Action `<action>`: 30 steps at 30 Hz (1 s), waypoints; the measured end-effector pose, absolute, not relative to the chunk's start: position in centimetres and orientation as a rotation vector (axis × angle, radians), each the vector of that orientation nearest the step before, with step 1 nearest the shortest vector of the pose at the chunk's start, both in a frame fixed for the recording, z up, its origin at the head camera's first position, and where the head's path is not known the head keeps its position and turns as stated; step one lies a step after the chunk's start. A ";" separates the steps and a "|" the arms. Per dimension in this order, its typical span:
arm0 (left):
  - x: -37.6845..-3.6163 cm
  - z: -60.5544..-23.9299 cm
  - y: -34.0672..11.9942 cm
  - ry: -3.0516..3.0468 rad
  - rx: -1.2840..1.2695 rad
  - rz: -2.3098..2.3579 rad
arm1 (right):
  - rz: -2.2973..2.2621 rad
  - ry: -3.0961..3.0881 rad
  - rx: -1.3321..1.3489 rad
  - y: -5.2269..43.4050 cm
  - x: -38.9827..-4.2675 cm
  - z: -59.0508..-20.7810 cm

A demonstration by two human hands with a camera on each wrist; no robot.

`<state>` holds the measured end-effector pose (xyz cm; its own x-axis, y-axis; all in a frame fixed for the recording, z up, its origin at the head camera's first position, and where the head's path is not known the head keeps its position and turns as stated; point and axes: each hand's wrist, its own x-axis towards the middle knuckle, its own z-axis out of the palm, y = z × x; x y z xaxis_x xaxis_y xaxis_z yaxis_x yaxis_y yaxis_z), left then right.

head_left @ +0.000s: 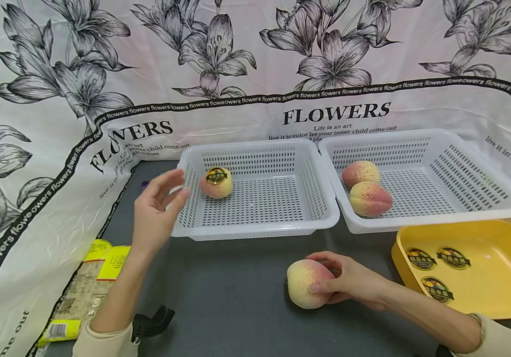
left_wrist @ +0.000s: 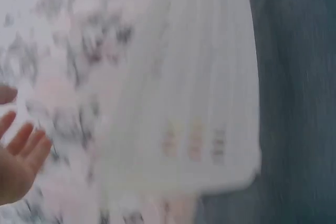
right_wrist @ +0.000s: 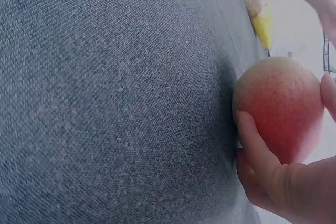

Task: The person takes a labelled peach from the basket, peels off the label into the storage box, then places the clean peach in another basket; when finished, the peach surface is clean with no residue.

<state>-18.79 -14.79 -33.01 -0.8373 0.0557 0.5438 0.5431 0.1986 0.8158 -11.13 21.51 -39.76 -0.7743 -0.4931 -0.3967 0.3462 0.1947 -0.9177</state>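
My right hand (head_left: 354,281) grips a pale yellow and pink peach (head_left: 302,285) at the dark grey table. In the right wrist view, thumb and fingers lie against the sides of the peach (right_wrist: 283,98), whose red side faces the camera. My left hand (head_left: 155,215) is raised by the left end of a white slotted basket (head_left: 255,231), fingers loosely bent, holding nothing. Inside that basket, at its left end, sits a peach (head_left: 217,190) with a black and gold sticker (head_left: 217,176). The left wrist view is blurred; the left hand (left_wrist: 21,163) appears at its edge with fingers spread.
A second white basket (head_left: 443,220) on the right holds two peaches (head_left: 370,199) touching each other. In front of it stands a yellow tray (head_left: 501,267) with several round stickers (head_left: 436,289) on its inner wall. A yellow and clear packet (head_left: 79,297) lies under my left forearm. Floral cloth (head_left: 237,119) rises behind.
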 end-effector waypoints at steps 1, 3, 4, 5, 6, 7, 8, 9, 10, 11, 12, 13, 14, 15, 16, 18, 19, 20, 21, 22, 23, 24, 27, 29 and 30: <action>-19.3 -33.3 -15.6 -2.106 -0.452 -1.640 | -1.653 1.825 -0.138 21.5 -11.1 -39.8; -20.2 -34.0 -16.9 -2.182 -0.271 -1.599 | -1.657 1.818 -0.138 21.5 -11.1 -39.9; -20.5 -34.4 -17.5 -2.236 -0.196 -1.592 | -1.657 1.816 -0.138 21.5 -11.1 -39.9; -20.7 -34.9 -17.9 -2.300 -0.133 -1.592 | -1.656 1.815 -0.138 21.5 -11.1 -39.9; -20.9 -35.3 -18.3 -2.353 -0.089 -1.605 | -1.656 1.815 -0.139 21.5 -11.1 -39.9; -21.0 -35.7 -18.6 -2.398 -0.054 -1.632 | -1.656 1.814 -0.139 21.6 -11.1 -39.9; -21.1 -36.0 -18.9 -2.431 -0.034 -1.673 | -1.656 1.812 -0.139 21.6 -11.1 -39.9; -21.1 -36.3 -19.1 -2.467 -0.023 -1.711 | -1.656 1.813 -0.139 21.6 -11.1 -39.9; -21.1 -36.5 -19.2 -2.501 -0.014 -1.741 | -1.657 1.814 -0.139 21.6 -11.1 -39.9; -21.1 -36.8 -19.3 -2.527 -0.011 -1.763 | -1.658 1.814 -0.139 21.6 -11.1 -39.9; -21.1 -37.0 -19.5 -2.555 -0.011 -1.771 | -1.659 1.812 -0.139 21.6 -11.1 -39.9; -21.1 -37.1 -19.5 -2.577 -0.011 -1.777 | -1.659 1.811 -0.137 21.6 -11.1 -39.9; -21.1 -37.3 -19.6 -2.596 -0.014 -1.779 | -1.658 1.811 -0.136 21.7 -11.1 -39.9; -21.0 -37.4 -19.6 -2.614 -0.016 -1.774 | -1.655 1.814 -0.133 21.7 -11.2 -39.9; -21.0 -37.6 -19.7 -2.621 -0.026 -1.770 | -1.655 1.816 -0.131 21.7 -11.1 -39.9; -21.0 -37.8 -19.7 -2.629 -0.043 -1.772 | -1.650 1.822 -0.125 21.7 -11.1 -39.8; -21.0 -37.8 -19.7 -2.626 -0.056 -1.788 | -1.649 1.826 -0.124 21.8 -11.1 -39.8; -20.9 -37.9 -19.7 -2.621 -0.066 -1.810 | -1.649 1.829 -0.123 21.8 -11.1 -39.8; -20.9 -37.9 -19.7 -2.618 -0.078 -1.829 | -1.648 1.831 -0.122 21.8 -11.1 -39.8; -20.9 -37.9 -19.8 -2.614 -0.087 -1.848 | -1.649 1.833 -0.122 21.8 -11.1 -39.8; -20.8 -37.9 -19.8 -2.610 -0.090 -1.870 | -1.651 1.834 -0.123 21.8 -11.1 -39.8; -20.7 -37.9 -19.8 -2.603 -0.094 -1.893 | -1.653 1.835 -0.125 21.8 -11.1 -39.9; -20.6 -38.0 -19.8 -2.577 -0.100 -1.959 | -1.663 1.833 -0.137 21.9 -11.0 -40.0; -20.6 -38.1 -19.8 -2.559 -0.108 -1.996 | -1.677 1.825 -0.144 22.0 -11.0 -40.2; -20.6 -38.2 -19.8 -2.555 -0.114 -2.005 | -1.683 1.821 -0.146 22.1 -11.0 -40.2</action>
<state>-20.61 -19.78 -38.16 -0.9917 0.1216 -0.0415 -0.0114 0.2386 0.9711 -10.99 22.07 -40.25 -0.7855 -0.4909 -0.3767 0.3369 0.1713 -0.9258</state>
